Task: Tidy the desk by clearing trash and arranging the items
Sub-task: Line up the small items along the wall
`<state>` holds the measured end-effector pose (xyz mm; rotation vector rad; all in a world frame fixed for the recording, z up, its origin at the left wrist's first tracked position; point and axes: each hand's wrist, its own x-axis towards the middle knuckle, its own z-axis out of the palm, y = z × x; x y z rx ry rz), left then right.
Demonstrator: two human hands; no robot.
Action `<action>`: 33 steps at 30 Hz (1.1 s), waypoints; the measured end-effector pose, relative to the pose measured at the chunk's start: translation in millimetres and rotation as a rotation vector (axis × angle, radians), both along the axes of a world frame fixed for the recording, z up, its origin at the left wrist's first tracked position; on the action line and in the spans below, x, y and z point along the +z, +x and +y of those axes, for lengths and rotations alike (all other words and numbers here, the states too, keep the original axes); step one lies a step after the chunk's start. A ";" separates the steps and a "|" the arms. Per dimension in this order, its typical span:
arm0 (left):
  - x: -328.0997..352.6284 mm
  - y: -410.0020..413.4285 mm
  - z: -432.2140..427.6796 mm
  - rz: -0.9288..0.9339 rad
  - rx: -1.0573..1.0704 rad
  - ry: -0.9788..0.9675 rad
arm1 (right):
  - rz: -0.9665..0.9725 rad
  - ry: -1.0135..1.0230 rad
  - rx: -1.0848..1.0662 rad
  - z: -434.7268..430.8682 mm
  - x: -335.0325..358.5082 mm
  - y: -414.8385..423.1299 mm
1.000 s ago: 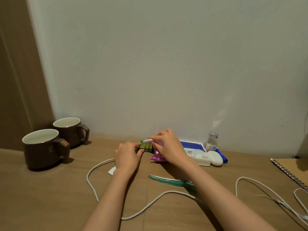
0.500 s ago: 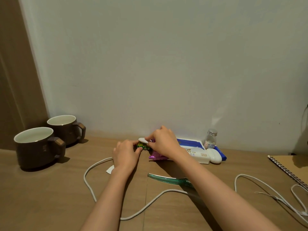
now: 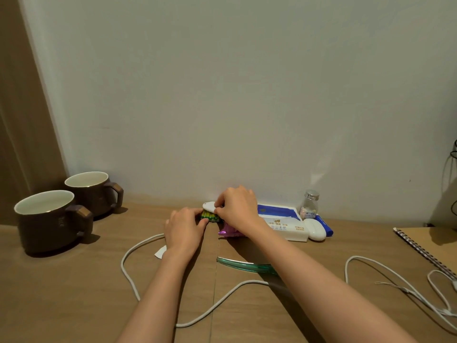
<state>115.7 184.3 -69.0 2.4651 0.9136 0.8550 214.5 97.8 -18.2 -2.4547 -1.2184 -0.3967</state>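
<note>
Against the wall, both hands have shifted left; left hand (image 3: 184,227) pinches batteries (image 3: 210,216); right hand (image 3: 237,206) grips white piece (image 3: 209,206).

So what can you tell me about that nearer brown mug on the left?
The nearer brown mug is dark brown outside with a pale cream inside and a thin light rim, looking like glazed ceramic. Its angular handle points right. It stands upright on the wooden desk, near the left edge, just in front of a matching second mug. No hand touches it; contents cannot be made out.

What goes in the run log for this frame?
left hand: on green batteries | right hand: pinching small white object | purple wrapper: on desk
</note>
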 end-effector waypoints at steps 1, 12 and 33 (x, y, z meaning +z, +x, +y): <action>0.3 0.0 -0.1 -0.003 0.005 -0.006 | 0.005 0.009 -0.003 -0.6 -0.5 -0.3; 26.9 -1.1 -15.4 -0.197 0.141 -0.013 | 0.015 0.207 0.008 -115.1 43.4 -15.6; 62.4 27.0 -231.3 -0.057 -0.546 0.193 | 0.179 0.071 -0.485 -363.5 -14.7 -0.3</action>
